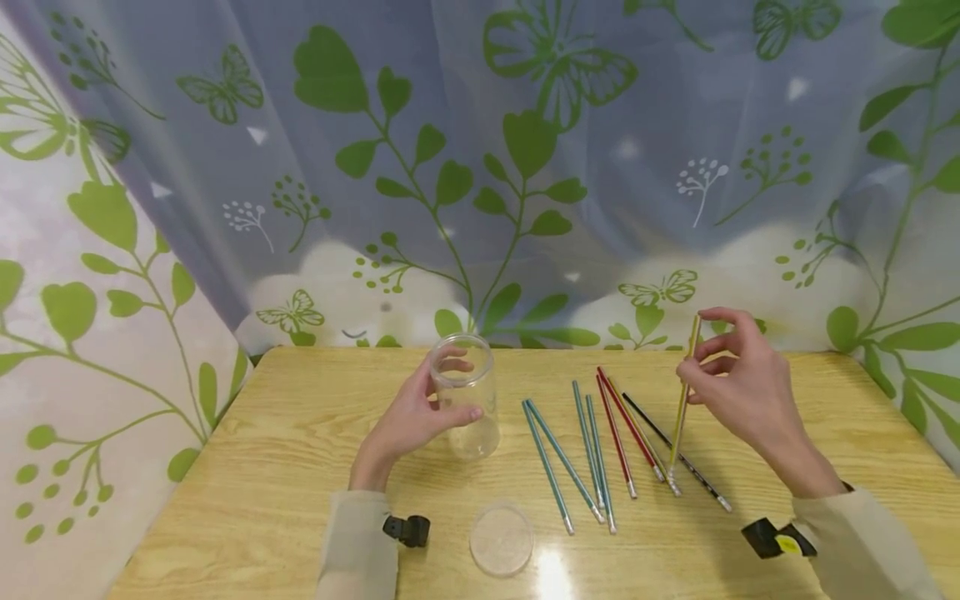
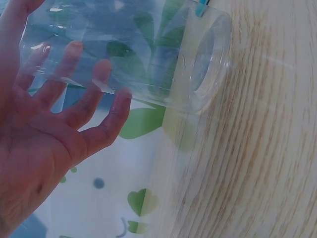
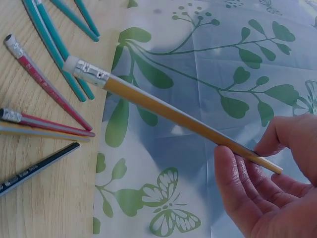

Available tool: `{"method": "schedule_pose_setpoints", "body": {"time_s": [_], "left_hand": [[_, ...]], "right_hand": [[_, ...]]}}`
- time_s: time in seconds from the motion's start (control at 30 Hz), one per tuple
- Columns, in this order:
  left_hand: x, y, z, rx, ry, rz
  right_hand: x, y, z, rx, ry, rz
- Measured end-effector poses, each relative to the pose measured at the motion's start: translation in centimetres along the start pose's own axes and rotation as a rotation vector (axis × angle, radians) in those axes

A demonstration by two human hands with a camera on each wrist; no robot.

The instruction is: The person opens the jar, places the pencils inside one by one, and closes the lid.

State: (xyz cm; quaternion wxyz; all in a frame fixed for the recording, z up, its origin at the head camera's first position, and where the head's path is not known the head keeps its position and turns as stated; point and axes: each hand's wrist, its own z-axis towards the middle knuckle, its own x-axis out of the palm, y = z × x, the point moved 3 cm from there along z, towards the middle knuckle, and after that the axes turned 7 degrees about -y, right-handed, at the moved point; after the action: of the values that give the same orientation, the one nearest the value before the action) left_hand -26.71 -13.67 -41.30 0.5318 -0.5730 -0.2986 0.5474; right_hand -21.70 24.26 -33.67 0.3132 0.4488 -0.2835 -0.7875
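My left hand (image 1: 408, 421) grips a clear plastic jar (image 1: 486, 437) from its left side, thumb across the front and fingers behind. The jar stands upright and its mouth has no lid on it. In the left wrist view, curled fingers (image 2: 101, 74) lie along the jar's wall. My right hand (image 1: 753, 396) pinches a yellow pencil (image 1: 682, 404) near its upper end between thumb and fingers. That pencil points nearly straight down, with its white eraser (image 3: 72, 64) at the lower end. Below it lies a black pencil (image 1: 701, 479).
Several teal pencils (image 1: 551, 471) lie on the wooden table (image 1: 300, 467) between the hands. Beside them are red pencils (image 1: 618, 437) and another yellow pencil (image 1: 648, 437). A clear round lid (image 1: 501, 540) lies flat near the front. A patterned curtain (image 1: 420, 250) hangs behind the table.
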Motion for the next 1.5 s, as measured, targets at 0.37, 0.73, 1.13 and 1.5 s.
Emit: {"method": "schedule_pose_setpoints", "body": {"time_s": [0.37, 0.73, 1.13, 1.5], "left_hand": [[0.1, 0.1, -0.1, 0.009, 0.005, -0.019], [0.1, 0.1, 0.1, 0.009, 0.001, -0.015], [0.2, 0.1, 0.3, 0.015, 0.001, -0.009], [0.1, 0.2, 0.1, 0.016, -0.002, -0.020]], "right_hand": [[1.0, 0.9, -0.4, 0.004, -0.066, 0.164], [1.3, 2.6, 0.3, -0.040, -0.143, 0.428], [1.5, 4.7, 1.6, -0.042, -0.242, 0.836], [1.9, 6.5, 2.6, -0.038, -0.293, 0.980]]}}
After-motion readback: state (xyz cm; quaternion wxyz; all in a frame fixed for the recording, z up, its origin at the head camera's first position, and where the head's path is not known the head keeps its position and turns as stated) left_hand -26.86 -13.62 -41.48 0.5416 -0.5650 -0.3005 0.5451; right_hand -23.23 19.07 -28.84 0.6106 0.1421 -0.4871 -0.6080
